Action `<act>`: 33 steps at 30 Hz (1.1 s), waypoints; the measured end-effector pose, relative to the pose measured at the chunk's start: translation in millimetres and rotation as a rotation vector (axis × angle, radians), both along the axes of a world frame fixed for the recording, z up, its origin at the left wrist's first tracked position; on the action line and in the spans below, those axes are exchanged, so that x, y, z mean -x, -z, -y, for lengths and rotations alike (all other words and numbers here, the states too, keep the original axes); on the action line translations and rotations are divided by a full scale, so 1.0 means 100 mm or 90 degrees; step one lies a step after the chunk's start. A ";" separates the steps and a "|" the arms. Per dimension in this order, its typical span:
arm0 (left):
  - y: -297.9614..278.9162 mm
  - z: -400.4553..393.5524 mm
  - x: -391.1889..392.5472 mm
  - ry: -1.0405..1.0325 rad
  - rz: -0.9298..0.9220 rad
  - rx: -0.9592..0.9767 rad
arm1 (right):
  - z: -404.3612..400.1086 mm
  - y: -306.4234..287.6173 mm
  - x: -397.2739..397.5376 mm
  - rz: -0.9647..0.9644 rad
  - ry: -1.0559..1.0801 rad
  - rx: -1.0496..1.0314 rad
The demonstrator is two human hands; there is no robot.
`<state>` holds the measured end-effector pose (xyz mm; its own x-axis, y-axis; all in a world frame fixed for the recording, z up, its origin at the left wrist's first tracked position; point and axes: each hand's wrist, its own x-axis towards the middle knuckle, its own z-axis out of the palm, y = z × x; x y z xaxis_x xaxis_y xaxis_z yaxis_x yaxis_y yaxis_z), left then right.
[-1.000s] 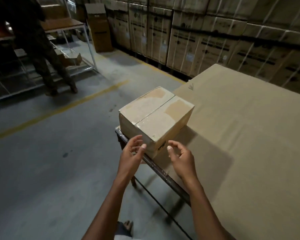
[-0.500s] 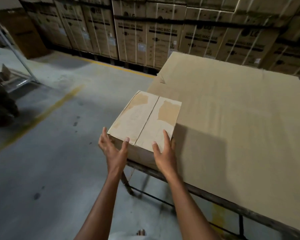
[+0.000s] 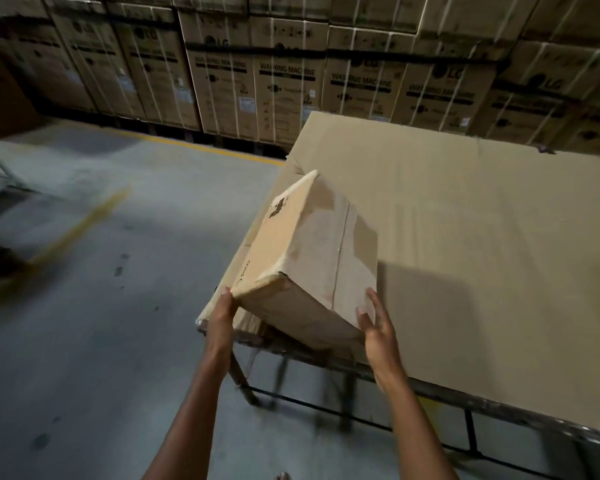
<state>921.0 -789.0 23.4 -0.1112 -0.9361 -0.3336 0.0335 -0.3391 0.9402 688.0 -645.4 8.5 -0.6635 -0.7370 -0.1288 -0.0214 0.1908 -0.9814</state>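
Fig.: cardboard box (image 3: 312,258) tilted on edge at the tabletop's (image 3: 482,220) near-left corner | left hand (image 3: 222,317): grip wrapped round its low corner | right hand (image 3: 378,327): flat, fingers straight against its side | Risk: with only one hand gripping, the box may slip off the edge.

The box (image 3: 312,258) on the desk's (image 3: 482,220) corner was tan with darker brown patches and black print. The desk was plain tan. Left of the desk, the grey floor (image 3: 101,341) bore yellow stripes (image 3: 84,223).
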 end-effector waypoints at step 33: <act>-0.18 -0.97 1.41 0.249 0.001 0.254 | -0.83 -0.59 1.13 0.032 0.140 0.028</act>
